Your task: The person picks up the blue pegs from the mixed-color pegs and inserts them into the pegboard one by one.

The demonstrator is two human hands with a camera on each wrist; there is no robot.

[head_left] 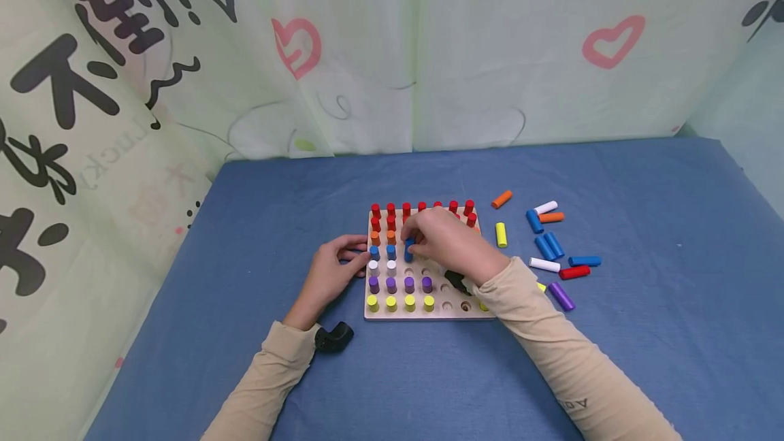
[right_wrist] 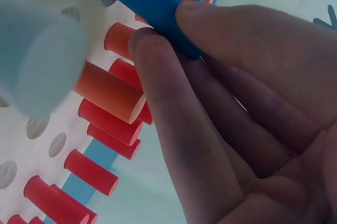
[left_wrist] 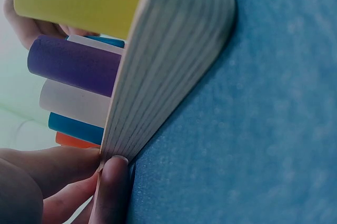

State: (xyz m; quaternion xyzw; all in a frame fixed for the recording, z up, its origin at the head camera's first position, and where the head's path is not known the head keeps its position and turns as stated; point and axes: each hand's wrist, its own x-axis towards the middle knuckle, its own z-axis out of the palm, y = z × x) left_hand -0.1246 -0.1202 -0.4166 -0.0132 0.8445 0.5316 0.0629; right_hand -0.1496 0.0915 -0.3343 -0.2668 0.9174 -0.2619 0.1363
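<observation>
A light wooden pegboard (head_left: 401, 316) lies on the blue cloth, with rows of red, orange, blue, white, purple and yellow pegs standing in it. Between thumb and fingertips, my right hand (head_left: 450, 240) pinches a blue peg (right_wrist: 155, 11) over the blue row, right of two standing blue pegs. Its lower end is close to a hole in the right wrist view; I cannot tell if it is inside. My left hand (head_left: 333, 271) holds the board's left edge, the thumb (left_wrist: 113, 187) against the side and a finger on top. The right hand hides part of the board.
Right of the board lie loose pegs, including a yellow peg (head_left: 501, 235), an orange peg (head_left: 501, 199), a red peg (head_left: 574, 272), a purple peg (head_left: 561, 296) and several blue ones. A printed curtain (head_left: 465, 53) hangs behind the cloth-covered table (head_left: 275, 196).
</observation>
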